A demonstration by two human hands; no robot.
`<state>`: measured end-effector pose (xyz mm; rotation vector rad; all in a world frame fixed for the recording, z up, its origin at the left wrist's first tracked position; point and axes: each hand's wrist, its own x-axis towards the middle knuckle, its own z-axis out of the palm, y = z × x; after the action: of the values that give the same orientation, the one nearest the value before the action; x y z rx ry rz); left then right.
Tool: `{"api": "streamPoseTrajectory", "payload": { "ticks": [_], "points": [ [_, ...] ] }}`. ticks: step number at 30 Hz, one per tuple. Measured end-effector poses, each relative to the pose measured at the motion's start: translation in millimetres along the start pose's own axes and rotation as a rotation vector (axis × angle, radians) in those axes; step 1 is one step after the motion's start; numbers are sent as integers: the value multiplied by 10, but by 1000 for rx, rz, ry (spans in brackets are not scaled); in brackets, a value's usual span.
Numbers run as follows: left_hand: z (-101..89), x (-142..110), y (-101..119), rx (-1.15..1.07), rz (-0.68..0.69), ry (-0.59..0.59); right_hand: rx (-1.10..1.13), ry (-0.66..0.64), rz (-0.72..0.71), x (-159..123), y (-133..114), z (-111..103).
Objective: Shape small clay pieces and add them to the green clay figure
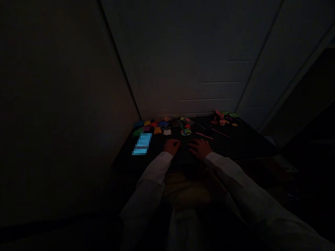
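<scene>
The light is very dim. My left hand [172,146] rests at the front of the dark table [167,158], fingers curled in a pinch. A tiny pale speck shows at its fingertips, too small to name. Facing it across a small gap, my right hand [200,149] lies low over the tabletop with its fingers stretched out and apart; no held thing shows in it. Just beyond both hands is a round green disc [186,132] with blue and red shapes on it. A small red-topped piece [187,126] stands at its far edge. Behind my right hand lies a pink stick-like tool [204,135].
To the left a lit phone [142,144] shows a blurred screen. Several coloured packets, one orange [157,130], line the back left. Another thin pink tool [220,132] lies to the right. Small pink pieces [222,122] sit at the back right, before a pale wall [193,87].
</scene>
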<state>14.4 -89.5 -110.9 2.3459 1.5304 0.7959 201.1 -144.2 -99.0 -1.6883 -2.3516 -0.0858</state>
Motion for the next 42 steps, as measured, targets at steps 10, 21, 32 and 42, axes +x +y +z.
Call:
{"api": "streamPoseTrajectory", "payload": {
  "ticks": [10,21,32,42],
  "points": [
    [-7,-12,5,54,30,-15,28,7,41,171,159,48],
    [67,27,171,165,30,-30,21,35,28,234,96,89],
    [79,64,318,197,-45,-36,28,56,13,237,92,127],
    [67,59,286,193,0,-46,61,71,-2,264,106,150]
  ]
}}
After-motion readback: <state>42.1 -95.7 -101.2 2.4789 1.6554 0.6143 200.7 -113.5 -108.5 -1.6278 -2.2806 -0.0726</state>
